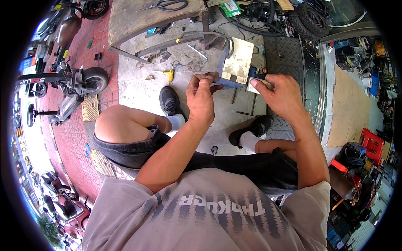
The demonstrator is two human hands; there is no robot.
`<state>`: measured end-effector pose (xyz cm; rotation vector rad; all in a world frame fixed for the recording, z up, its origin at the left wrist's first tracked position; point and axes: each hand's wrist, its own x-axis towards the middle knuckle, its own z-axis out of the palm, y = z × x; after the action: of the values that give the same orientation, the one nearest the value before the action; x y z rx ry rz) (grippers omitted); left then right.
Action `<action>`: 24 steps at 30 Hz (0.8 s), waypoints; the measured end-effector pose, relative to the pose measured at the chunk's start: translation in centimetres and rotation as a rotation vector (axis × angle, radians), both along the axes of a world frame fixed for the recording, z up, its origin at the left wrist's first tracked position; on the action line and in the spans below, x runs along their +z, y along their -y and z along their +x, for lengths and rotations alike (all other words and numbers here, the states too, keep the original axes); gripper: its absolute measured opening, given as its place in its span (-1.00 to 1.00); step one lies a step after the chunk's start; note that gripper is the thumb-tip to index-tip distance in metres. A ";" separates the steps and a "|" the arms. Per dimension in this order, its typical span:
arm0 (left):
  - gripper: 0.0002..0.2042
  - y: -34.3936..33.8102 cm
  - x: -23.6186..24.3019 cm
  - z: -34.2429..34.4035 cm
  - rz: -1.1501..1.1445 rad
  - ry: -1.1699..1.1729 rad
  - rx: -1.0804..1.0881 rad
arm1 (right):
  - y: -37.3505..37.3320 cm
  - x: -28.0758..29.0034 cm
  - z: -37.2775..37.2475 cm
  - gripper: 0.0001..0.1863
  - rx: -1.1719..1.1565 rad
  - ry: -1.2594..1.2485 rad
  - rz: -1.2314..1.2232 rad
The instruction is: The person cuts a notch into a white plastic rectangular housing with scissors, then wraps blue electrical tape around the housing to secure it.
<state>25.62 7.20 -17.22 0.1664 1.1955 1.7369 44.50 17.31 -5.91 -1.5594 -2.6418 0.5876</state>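
Pressing the thumb on top, the right hand (281,93) grips a small pale block (253,87) at the near right side of a cream panel (238,58). The left hand (202,93) is curled beside a blue part (230,84) under the panel's near edge; whether its fingertips clamp anything cannot be told. The panel lies beyond and between the 2 hands, above the floor. Judged by its flat face and rounded corners, it should be stiff and fairly light, smooth enough to slip under dusty fingers; hold it by opposite side edges, clear of the notch in its near edge, which may be the weakest point. The block appears rigid and suits a thumb-and-finger pinch. Farther out stand 2 black shoes (170,101), with a yellow item (169,75) on the floor beyond the left shoe. At the far side, scissors (158,5) lie on a worn bench (138,26).
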 end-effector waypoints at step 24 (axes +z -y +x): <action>-0.90 0.2 -0.5 -0.1 0.024 0.029 0.008 | 0.0 -0.5 -0.1 -0.34 0.002 -0.016 0.001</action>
<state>25.49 7.03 -17.75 0.1506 1.1560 1.7558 44.43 17.28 -6.45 -1.5455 -2.6320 0.5959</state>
